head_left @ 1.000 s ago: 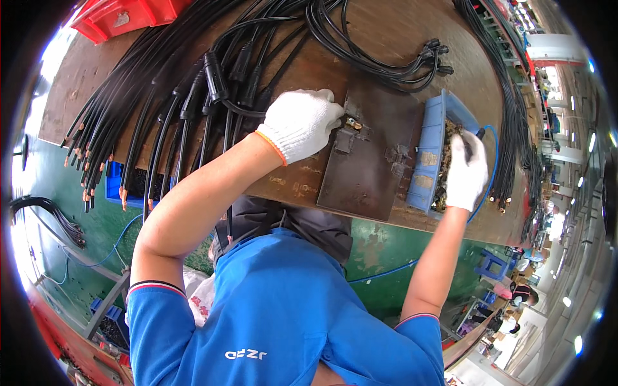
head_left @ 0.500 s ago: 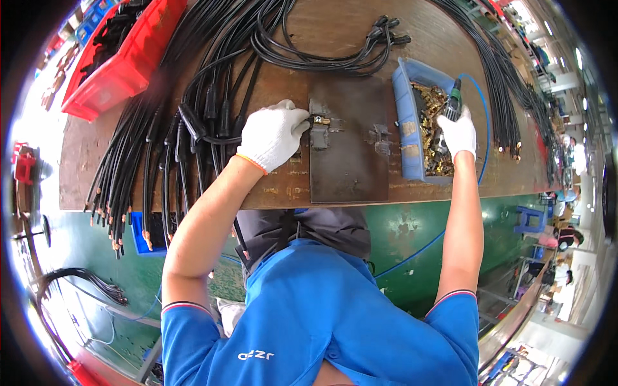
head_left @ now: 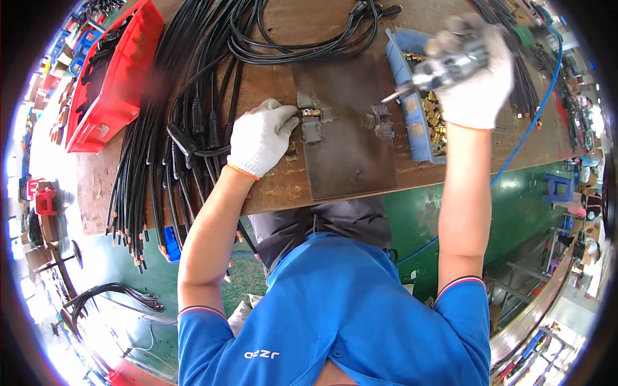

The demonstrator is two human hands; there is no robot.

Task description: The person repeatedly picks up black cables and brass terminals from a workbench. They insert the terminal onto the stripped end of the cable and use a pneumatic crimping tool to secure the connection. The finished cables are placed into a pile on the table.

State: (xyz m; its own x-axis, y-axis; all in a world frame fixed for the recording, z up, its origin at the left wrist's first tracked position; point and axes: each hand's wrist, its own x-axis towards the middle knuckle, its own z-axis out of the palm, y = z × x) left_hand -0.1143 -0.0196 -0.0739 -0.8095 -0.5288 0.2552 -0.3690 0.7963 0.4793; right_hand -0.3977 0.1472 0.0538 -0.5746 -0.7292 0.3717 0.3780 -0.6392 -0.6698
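My left hand (head_left: 259, 140), in a white knit glove, is closed in a pinch at the left edge of a dark metal plate (head_left: 351, 157). Its fingertips meet a small brass terminal (head_left: 311, 113) seated in a holder on that plate; a black cable seems to run into the grip, mostly hidden by the glove. Raised over the right side, my gloved right hand (head_left: 486, 93) grips a pneumatic screwdriver (head_left: 447, 69), blurred by motion. The tool's thin bit points left and slightly down, toward the plate. A blue air hose (head_left: 544, 106) trails from the tool's rear.
A blue bin (head_left: 418, 135) of brass pieces stands right of the plate. Black cables with bare copper ends (head_left: 154, 174) cover the table's left side, beside a red bin (head_left: 122, 80) of black parts. More cables lie at the back and far right (head_left: 524, 90).
My right hand has lifted the screwdriver up out of the blue bin area and swung its bit leftward. My left hand stays at the brass terminal. The whole view has shifted slightly.
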